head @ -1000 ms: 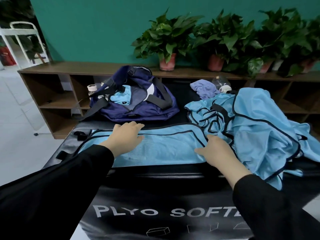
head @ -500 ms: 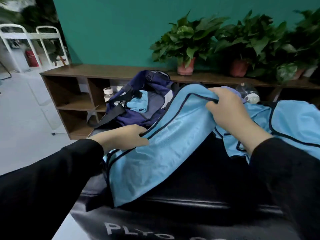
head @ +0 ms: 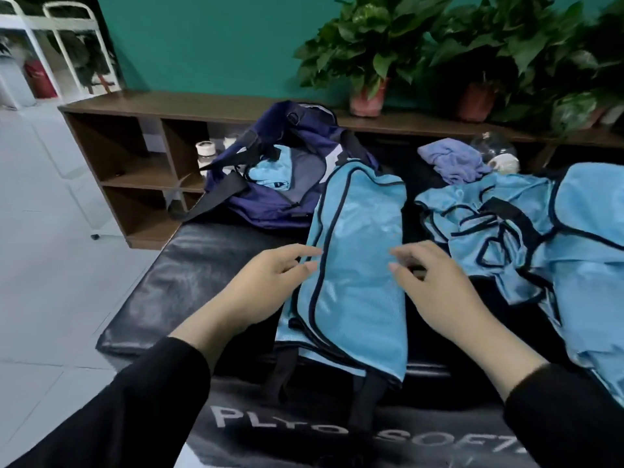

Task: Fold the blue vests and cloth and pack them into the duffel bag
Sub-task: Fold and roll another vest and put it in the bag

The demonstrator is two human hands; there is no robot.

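Light-blue mesh with dark piping lies between the two hands: a folded vest (head: 358, 265), a long narrow strip running away from the person on a black padded box (head: 189, 278). The left hand (head: 260, 292) has loosely spread fingers whose tips touch the strip's left edge; it grasps nothing. The right hand (head: 435, 288) mirrors it on the strip's right edge, fingers relaxed and slightly bent, touching but not clasping the fabric. Both wrists emerge from black sleeves (head: 135, 400). The near end of the vest hangs just over the box's front lip, above white lettering.

Beyond the left hand's fingertips sits the navy duffel bag (head: 270, 197), open, with another blue vest (head: 270, 172) already inside; the far end of the strip reaches it. Right of the right hand sprawls a heap of unfolded vests (head: 540, 231), and past that heap lies a crumpled lavender-blue cloth (head: 452, 160). Further back, a brown shelf (head: 141, 136) carries potted plants (head: 368, 59) against a teal wall.
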